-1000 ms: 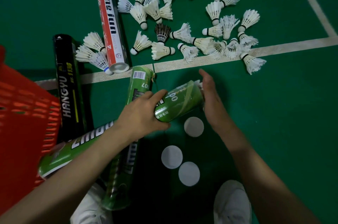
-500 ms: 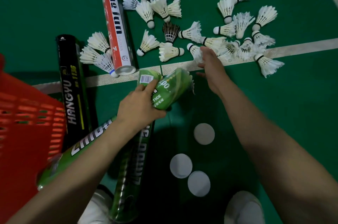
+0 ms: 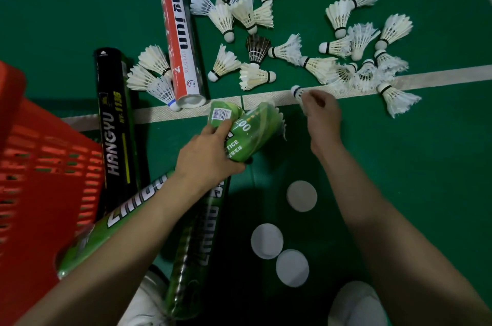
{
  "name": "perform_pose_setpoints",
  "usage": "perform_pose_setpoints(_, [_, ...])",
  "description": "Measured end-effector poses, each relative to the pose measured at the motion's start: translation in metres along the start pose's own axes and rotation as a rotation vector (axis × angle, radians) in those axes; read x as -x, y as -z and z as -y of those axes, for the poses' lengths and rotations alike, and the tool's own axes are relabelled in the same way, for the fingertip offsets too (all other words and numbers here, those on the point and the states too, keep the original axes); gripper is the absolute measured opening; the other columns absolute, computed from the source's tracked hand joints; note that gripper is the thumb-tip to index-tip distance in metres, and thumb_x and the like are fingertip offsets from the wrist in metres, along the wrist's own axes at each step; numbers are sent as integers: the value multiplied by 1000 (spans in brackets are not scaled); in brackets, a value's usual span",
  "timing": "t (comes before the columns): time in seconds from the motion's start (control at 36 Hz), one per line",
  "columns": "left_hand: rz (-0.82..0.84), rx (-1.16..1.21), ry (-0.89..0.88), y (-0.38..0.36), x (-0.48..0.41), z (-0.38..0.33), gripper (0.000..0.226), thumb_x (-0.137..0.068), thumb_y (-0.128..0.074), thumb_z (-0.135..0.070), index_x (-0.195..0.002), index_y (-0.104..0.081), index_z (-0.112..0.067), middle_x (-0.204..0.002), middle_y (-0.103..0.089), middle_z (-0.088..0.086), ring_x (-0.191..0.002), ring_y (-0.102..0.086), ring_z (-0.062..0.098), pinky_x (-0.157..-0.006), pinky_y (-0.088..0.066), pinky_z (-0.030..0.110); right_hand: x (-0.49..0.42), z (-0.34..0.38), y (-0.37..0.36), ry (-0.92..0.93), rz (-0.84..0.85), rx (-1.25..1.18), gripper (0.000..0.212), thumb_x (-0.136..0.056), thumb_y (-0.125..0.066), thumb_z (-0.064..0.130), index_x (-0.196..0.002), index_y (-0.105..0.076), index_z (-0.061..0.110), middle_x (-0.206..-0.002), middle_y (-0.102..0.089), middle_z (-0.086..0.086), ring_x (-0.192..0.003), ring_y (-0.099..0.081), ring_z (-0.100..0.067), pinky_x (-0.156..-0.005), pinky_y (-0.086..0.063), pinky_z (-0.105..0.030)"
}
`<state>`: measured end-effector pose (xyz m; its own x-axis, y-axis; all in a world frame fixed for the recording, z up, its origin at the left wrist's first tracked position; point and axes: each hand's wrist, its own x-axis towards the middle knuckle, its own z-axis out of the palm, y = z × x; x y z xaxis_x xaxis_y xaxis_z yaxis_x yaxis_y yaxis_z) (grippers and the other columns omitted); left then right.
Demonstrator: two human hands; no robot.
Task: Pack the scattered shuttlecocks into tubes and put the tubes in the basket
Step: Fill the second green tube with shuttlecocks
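Shuttlecocks (image 3: 340,14) lie scattered over the green floor (image 3: 399,192) beyond the white court line (image 3: 452,75), most of them white and one dark-feathered shuttlecock (image 3: 257,48) among them. The left hand (image 3: 210,155) grips a light green tube (image 3: 250,134), its fingers and thumb curled round the barrel. The tube is tilted with its open mouth toward the right hand, and white feather tips show at that mouth. The right hand (image 3: 323,115) is over the court line, just beside the mouth. Its fingers are drawn together and pinch a single shuttlecock (image 3: 298,94), whose cork points up and to the left; the hand hides most of its feathers. On the floor to the left lie a red-and-white tube (image 3: 181,32), a black tube (image 3: 117,123), a green tube (image 3: 127,219) under the left forearm and a dark green tube (image 3: 197,245) with a barcode at its far end. The red basket (image 3: 40,166) stands at the far left, touching the black tube. Three white round caps (image 3: 266,241) lie near each other between the arms.
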<state>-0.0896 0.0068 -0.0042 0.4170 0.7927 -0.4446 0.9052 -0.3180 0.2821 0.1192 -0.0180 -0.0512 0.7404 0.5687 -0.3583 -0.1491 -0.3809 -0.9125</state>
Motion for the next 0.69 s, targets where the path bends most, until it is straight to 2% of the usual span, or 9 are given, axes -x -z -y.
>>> perform_pose_setpoints(0.06, [-5, -4, -5, -1, 6, 0, 96, -67, -75, -53, -145, -22, -35, -126, -48, 6, -110, -53, 32, -83, -45, 38, 10, -7, 11, 39, -68, -24, 11, -88, -64, 15, -95, -56, 17, -89, -57, 9, -81, -54, -5, -74, -46, -15])
perform_pose_setpoints(0.14, [-16, -18, -33, -3, 15, -1, 94, -67, -75, -51, -143, -24, -35, -122, -50, 5, -108, -54, 32, -81, -45, 37, 26, -13, 28, 108, -71, -35, 18, -88, -62, 10, -85, -50, 24, -87, -55, 8, -83, -53, -9, -71, -45, -13])
perform_pose_setpoints(0.22, [-12, -28, -65, -4, 23, -1, 93, -67, -76, -50, -143, -25, -33, -122, -50, 4, -108, -54, 31, -81, -45, 36, 40, -12, 40, 136, 27, -56, 21, -90, -59, 8, -88, -49, 26, -93, -56, 4, -83, -54, -8, -71, -46, -14])
perform_pose_setpoints(0.39, [-13, -9, -125, -6, 37, -2, 95, -66, -76, -48, -145, -24, -34, -128, -48, 2, -111, -53, 29, -84, -49, 38, 66, -5, 46, 138, 255, -23, 14, -95, -52, 6, -100, -52, 19, -99, -61, 1, -83, -59, -4, -68, -47, -12])
perform_pose_setpoints(0.5, [-27, 31, -153, -8, 45, -5, 95, -66, -76, -48, -145, -24, -33, -132, -47, 0, -114, -52, 26, -87, -49, 38, 81, 4, 43, 214, 263, 83, 13, -100, -43, 17, -109, -53, 16, -94, -59, 8, -76, -54, 8, -70, -44, -12])
perform_pose_setpoints(0.58, [-38, 46, -162, -8, 50, -5, 96, -67, -76, -48, -146, -24, -33, -132, -47, -1, -114, -52, 25, -87, -49, 37, 98, 14, 42, 240, 298, 105, 21, -102, -36, 28, -114, -48, 15, -87, -54, 12, -64, -50, 17, -60, -38, -3])
perform_pose_setpoints(0.69, [-45, 65, -160, -5, 51, -5, 96, -67, -76, -48, -146, -23, -34, -132, -47, -1, -114, -52, 25, -87, -48, 36, 110, 17, 39, 225, 403, 164, 24, -101, -35, 36, -120, -40, 23, -92, -54, 16, -68, -51, 19, -59, -39, -2])
